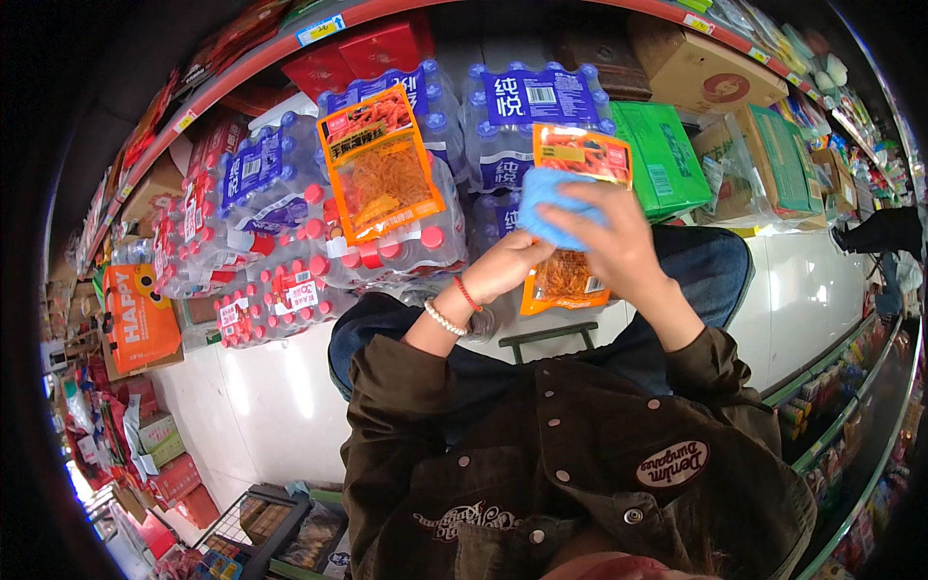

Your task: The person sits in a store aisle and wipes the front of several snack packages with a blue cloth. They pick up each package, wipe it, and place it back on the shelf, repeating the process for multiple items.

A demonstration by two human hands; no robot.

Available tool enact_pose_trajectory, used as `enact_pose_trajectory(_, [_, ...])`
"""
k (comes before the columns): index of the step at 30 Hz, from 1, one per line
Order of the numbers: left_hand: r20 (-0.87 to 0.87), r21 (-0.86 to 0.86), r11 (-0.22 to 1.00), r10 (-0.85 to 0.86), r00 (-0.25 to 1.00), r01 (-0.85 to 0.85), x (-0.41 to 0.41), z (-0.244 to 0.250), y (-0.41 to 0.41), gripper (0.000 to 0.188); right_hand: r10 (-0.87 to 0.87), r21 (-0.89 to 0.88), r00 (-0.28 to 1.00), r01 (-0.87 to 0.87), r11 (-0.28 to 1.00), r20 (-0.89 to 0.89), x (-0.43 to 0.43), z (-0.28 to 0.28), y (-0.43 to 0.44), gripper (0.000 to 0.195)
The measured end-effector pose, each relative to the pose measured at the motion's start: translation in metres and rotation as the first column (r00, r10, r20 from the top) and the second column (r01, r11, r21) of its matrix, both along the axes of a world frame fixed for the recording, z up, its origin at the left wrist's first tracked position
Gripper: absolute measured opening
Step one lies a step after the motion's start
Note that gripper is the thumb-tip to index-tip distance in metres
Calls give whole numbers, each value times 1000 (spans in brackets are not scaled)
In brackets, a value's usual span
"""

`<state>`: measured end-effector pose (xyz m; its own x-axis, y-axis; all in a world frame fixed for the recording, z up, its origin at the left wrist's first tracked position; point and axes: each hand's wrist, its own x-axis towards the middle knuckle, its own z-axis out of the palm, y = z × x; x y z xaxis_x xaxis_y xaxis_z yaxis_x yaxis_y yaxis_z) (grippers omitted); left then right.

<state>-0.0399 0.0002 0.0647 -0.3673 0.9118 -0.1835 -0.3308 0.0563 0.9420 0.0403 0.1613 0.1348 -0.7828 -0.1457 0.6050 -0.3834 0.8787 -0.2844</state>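
My right hand (612, 228), slightly blurred, presses a folded light-blue cloth (557, 206) against the front of an orange food packet (573, 279). At that packet's left edge is my left hand (507, 264), its thumb and fingers pinching it beside the cloth. The cloth and my right hand cover the packet's middle. A second orange packet (384, 167), with shredded food showing through its window, lies to the left on shrink-wrapped bottle packs. Blue-capped bottles with purple labels (540, 98) stand just behind the held packet.
Red-capped bottle packs (290, 290) are stacked at left, near an orange bag (141, 315). A green package (656, 159) and cardboard cartons (703, 69) sit at right under a red shelf edge. A low green stool (547, 337) is between my knees. Someone's dark-clad leg (881, 230) shows far right.
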Motion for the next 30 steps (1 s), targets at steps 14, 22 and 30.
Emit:
enact_pose_trajectory(14, [78, 51, 993, 104, 991, -109, -1, 6, -3, 49, -320, -250, 945, 328, 911, 74, -12, -17, 56, 53])
enact_pose_trajectory(22, [288, 131, 910, 344, 894, -393, -7, 16, -3, 47, -86, -204, 976, 128, 971, 202, 30, -21, 10, 61])
enact_pose_trajectory(30, [75, 151, 964, 210, 975, -219, -4, 3, 1, 54, 66, -47, 990, -60, 997, 125, 21, -3, -4, 55])
